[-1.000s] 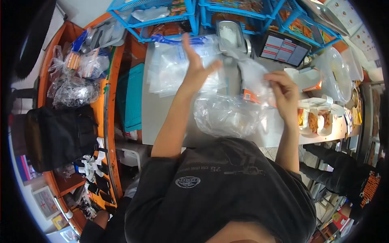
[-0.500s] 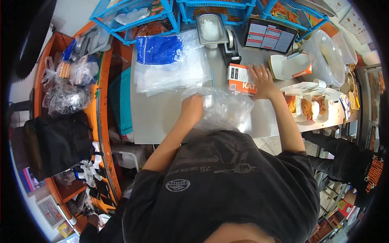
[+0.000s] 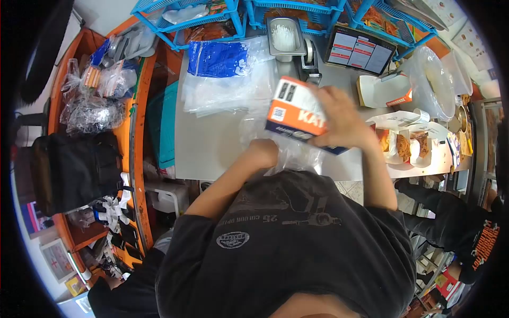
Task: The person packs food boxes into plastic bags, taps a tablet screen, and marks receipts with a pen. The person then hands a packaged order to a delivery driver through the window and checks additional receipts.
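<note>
My right hand (image 3: pixel 345 117) grips an orange, white and dark blue food box (image 3: pixel 298 112) by its right side. The box is lifted and tilted above the steel counter, its printed lid facing me. Below and partly behind it is a clear plastic bag (image 3: pixel 297 160), crumpled close to my shirt. My left hand (image 3: pixel 263 152) is closed on the bag at its left side; the fingertips are hidden. A stack of clear bags with a blue printed packet (image 3: pixel 218 59) on top lies beyond my left hand.
At the back are a steel container (image 3: pixel 286 38), a tape dispenser (image 3: pixel 310 71), a tablet (image 3: pixel 360 50) and blue baskets (image 3: pixel 196 24). On the right stand an open carton (image 3: pixel 384 90), boxes of fried food (image 3: pixel 405 146) and a clear tub (image 3: pixel 432 79). Another person's legs (image 3: pixel 435 212) show at right.
My right hand has taken hold of the box, raised it off the counter and brought it left and nearer, over the bag. My left hand has moved slightly right and closer to my body.
</note>
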Demonstrator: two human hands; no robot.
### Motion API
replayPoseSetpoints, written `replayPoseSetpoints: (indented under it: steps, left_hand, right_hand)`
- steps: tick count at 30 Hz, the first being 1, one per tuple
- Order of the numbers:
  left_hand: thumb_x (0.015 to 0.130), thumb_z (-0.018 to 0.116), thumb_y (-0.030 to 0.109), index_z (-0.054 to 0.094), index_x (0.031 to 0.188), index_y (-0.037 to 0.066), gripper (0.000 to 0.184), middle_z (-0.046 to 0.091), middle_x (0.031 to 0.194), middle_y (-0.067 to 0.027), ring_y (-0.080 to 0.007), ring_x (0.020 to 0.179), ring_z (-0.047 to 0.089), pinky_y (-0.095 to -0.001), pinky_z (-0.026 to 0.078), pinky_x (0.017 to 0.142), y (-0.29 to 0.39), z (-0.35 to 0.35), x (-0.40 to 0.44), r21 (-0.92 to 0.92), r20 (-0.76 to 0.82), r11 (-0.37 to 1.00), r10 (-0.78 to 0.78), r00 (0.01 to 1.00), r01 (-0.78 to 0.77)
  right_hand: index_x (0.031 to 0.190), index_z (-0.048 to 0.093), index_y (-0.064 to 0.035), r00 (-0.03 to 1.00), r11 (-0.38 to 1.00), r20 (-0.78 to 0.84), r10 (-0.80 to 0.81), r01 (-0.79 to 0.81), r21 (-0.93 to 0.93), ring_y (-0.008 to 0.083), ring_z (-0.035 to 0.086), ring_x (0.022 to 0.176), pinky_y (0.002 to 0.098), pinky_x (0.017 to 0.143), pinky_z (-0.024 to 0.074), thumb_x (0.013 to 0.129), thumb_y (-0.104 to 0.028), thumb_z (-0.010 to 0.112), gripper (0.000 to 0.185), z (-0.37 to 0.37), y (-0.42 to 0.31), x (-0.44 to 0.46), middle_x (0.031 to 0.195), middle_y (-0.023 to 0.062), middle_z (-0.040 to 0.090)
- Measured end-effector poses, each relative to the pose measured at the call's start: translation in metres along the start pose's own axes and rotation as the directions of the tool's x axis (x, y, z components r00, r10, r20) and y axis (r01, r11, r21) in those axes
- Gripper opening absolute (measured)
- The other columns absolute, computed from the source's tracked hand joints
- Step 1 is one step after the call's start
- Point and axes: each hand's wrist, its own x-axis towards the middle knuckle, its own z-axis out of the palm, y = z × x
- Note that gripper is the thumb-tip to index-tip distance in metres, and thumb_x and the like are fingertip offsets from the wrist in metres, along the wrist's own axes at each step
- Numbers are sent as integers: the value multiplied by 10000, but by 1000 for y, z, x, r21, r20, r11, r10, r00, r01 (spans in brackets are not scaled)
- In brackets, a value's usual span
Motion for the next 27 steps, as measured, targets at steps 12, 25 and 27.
replayPoseSetpoints:
  steps: [12, 25, 27]
  left_hand:
    - [777, 639, 143, 671, 961, -28, 253, 648, 726, -174, -274, 602, 627, -376, 503, 604, -22, 8, -36, -762, -257, 633, -96, 962, -141]
    - [761, 677, 243, 552, 1178, 52, 475, 527, 1248, -179, -384, 1127, 487, -405, 412, 938, -30, 47, 20, 84, -626, 755, 548, 555, -651]
    - [761, 673, 256, 565, 1169, 47, 471, 492, 1306, -152, -340, 1173, 458, -453, 354, 982, -38, 24, 5, -118, -377, 899, 352, 857, -422]
  right_hand:
    - [1408, 318, -55, 1000, 941, 3, 2, -3, 338, 383, 394, 1196, 434, 1046, 309, 509, -256, 827, 1053, 70, 20, 0, 1285, 220, 433]
    - [1394, 361, -63, 983, 973, -163, 81, -42, 226, 331, 408, 1221, 400, 1057, 292, 500, -211, 823, 1017, -7, 14, -17, 1298, 168, 459]
    - [1399, 343, -54, 994, 938, -77, 74, -43, 344, 338, 374, 1261, 396, 1074, 267, 513, -274, 838, 1039, 14, 12, -13, 1326, 180, 430]
